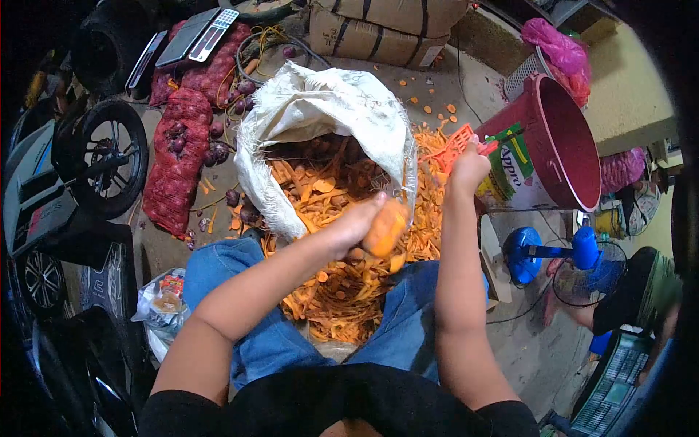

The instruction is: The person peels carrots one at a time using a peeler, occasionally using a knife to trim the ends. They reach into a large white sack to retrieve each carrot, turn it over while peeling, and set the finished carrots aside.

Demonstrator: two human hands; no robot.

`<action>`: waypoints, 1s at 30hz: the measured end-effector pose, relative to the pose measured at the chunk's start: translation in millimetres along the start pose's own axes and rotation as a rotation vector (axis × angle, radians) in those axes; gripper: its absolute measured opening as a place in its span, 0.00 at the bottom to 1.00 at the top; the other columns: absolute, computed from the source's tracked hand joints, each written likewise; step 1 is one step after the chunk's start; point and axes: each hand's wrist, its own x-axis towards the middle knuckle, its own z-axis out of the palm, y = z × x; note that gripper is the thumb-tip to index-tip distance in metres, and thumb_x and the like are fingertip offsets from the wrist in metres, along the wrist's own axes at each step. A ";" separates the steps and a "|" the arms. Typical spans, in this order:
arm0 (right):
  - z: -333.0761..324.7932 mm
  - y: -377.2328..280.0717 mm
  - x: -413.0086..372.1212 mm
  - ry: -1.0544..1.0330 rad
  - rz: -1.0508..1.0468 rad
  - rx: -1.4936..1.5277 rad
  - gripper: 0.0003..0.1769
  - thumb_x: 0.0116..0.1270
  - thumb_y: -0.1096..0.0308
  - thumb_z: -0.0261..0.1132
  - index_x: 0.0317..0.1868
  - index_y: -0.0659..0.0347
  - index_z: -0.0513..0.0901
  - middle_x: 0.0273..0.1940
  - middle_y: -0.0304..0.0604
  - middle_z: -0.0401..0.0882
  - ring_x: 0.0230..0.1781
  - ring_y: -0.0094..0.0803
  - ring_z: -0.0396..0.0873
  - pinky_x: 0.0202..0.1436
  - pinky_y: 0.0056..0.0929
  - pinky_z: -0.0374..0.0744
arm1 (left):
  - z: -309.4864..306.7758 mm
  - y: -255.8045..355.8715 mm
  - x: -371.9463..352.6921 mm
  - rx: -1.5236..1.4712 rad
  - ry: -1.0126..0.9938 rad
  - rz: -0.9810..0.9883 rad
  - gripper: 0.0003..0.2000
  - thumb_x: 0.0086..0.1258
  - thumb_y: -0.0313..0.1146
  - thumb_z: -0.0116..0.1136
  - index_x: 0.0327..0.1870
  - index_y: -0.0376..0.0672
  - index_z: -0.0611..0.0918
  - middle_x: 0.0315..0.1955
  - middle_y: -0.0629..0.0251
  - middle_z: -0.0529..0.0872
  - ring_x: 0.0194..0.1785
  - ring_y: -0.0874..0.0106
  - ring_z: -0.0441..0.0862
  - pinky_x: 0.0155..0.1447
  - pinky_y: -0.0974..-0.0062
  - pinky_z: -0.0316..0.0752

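My left hand (357, 224) is closed around a thick, peeled orange carrot (386, 229), blurred by motion, above the pile between my knees. My right hand (470, 171) grips an orange-red slotted plastic tool (453, 146), apart from the carrot and beside the bucket; its exact kind is hard to make out. Under both hands spreads a heap of orange peelings (426, 226), with some round slices mixed in. A white woven sack (328, 98) lies in front of me, its mouth towards me, with carrots and peelings inside.
On the right a tilted dark red bucket (535, 109) stands near a blue fan (524, 255) and a seated person (641, 298). Red net bags of onions (178, 160) lie left, with a scale (196, 36) behind. A motorbike wheel (113, 160) stands far left; cardboard boxes (378, 40) are at the back.
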 end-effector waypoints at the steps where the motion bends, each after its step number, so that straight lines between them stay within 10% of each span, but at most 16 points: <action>1: 5.8 1.6 -8.4 -0.007 -0.136 0.196 0.14 0.60 0.63 0.53 0.26 0.68 0.73 0.15 0.36 0.67 0.15 0.24 0.62 0.21 0.28 0.63 | -16.0 -3.5 8.3 -0.084 -0.043 -0.094 0.23 0.66 0.49 0.31 0.43 0.37 0.70 0.31 0.60 0.77 0.33 0.71 0.77 0.37 0.74 0.73; 8: 25.5 -0.3 -65.9 -0.381 -0.113 0.326 0.14 0.61 0.63 0.51 0.23 0.64 0.69 0.17 0.34 0.65 0.18 0.21 0.61 0.23 0.25 0.63 | -35.9 5.9 19.0 -0.478 -0.165 -0.023 0.19 0.60 0.51 0.41 0.41 0.44 0.69 0.28 0.62 0.76 0.29 0.68 0.78 0.27 0.70 0.76; 19: 22.9 8.6 -63.9 -0.143 -0.415 -0.062 0.12 0.59 0.66 0.52 0.31 0.71 0.72 0.24 0.50 0.73 0.24 0.38 0.71 0.30 0.32 0.67 | -18.0 4.2 17.4 -0.332 0.049 -0.032 0.22 0.66 0.49 0.31 0.45 0.40 0.71 0.35 0.61 0.78 0.37 0.71 0.77 0.40 0.73 0.74; 24: 2.7 -12.8 -31.3 -0.091 0.014 0.079 0.14 0.61 0.65 0.52 0.24 0.68 0.72 0.18 0.38 0.70 0.16 0.25 0.66 0.22 0.27 0.65 | -10.4 10.4 6.2 -0.320 -0.024 -0.041 0.23 0.64 0.51 0.34 0.45 0.38 0.70 0.37 0.60 0.77 0.37 0.70 0.77 0.38 0.72 0.75; 30: 20.0 -2.4 -86.1 -0.339 -0.235 0.252 0.12 0.62 0.66 0.51 0.27 0.67 0.71 0.20 0.37 0.70 0.20 0.22 0.65 0.25 0.24 0.65 | -36.9 -1.5 28.1 -0.513 -0.152 -0.052 0.20 0.63 0.51 0.36 0.45 0.46 0.70 0.37 0.62 0.77 0.35 0.69 0.77 0.36 0.67 0.75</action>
